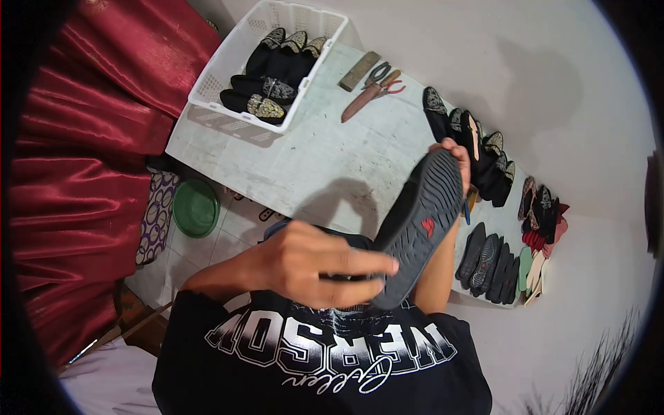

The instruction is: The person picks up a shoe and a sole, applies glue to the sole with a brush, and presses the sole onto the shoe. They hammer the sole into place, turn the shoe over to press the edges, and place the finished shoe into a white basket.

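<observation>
Centrally, a black shoe (422, 225) is held sole-up and tilted, its ribbed sole with a small red mark facing the camera, running from lower centre up toward the right of the frame. Both hands are on it. One hand (315, 266) at lower centre lies flat across the heel end, fingers stretched out to the right and thumb tucked under — a loose, mostly open hold pressing on the shoe. The other hand (456, 155) grips the toe end at upper right; only its fingertips show, curled over the rim, and the forearm runs down behind the shoe.

Beneath them lies a worn white table (325, 159), slanting from upper centre to the right edge. A white basket (228, 66) sits at its upper-left end with several black shoes inside, some with patterned toes. Near the top centre of the table lie a flat block (360, 70), scissors (377, 72) and pliers with red handles (373, 93), close together. More black shoes (470, 142) are rowed along the table's far right side, and a stack of soles (491, 263) stands on edge lower right.

Red cloth (76, 166) fills the left of the frame, and a green bowl (196, 207) rests on the floor beside it.
</observation>
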{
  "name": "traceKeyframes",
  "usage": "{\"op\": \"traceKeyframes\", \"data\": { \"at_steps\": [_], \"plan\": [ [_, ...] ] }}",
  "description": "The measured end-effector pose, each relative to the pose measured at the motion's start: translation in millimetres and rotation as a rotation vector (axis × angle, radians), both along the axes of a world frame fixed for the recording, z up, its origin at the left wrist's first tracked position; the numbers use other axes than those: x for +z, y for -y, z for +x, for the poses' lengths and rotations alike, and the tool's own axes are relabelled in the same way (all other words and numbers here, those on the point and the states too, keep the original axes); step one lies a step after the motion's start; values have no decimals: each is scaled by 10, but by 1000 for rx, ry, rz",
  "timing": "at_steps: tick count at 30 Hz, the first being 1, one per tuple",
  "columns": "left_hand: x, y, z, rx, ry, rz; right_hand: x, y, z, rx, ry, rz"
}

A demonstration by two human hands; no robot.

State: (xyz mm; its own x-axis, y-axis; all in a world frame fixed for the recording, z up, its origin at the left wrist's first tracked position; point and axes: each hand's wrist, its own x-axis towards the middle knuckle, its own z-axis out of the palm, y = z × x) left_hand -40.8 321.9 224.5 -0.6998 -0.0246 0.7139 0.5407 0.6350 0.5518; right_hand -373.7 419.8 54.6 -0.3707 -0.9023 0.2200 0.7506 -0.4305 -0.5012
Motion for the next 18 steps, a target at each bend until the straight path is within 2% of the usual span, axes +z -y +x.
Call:
{"op": "traceKeyframes", "data": {
  "at_steps": [2,3,4,5,7,8,9,10,12,14,17,18],
  "plan": [
    [17,263,9,114,-19,93,-138,307,453,-136,-35,32],
    [50,447,8,176,-18,114,-321,464,639,-107,20,-3],
    [82,639,14,237,-16,133,-480,555,840,-183,68,95],
    [87,794,64,290,105,282,-573,616,991,-179,68,92],
    [178,1226,30,507,164,183,-727,715,1232,-62,69,256],
    [183,1428,0,571,227,232,-761,805,1349,-5,68,334],
    [170,1641,-38,605,278,319,-612,960,1557,-50,-12,293],
    [138,1868,-90,634,330,406,-608,1022,1691,-33,40,324],
    [-72,2381,-224,618,401,596,-717,1098,1882,54,35,393],
    [-459,2980,-391,688,522,623,-697,1217,2093,78,-13,430],
    [-1180,3770,-619,679,791,598,-576,1487,2395,-38,-119,591],
    [-1294,3939,-674,614,921,669,-601,1562,2459,-72,-183,650]
  ]
}}
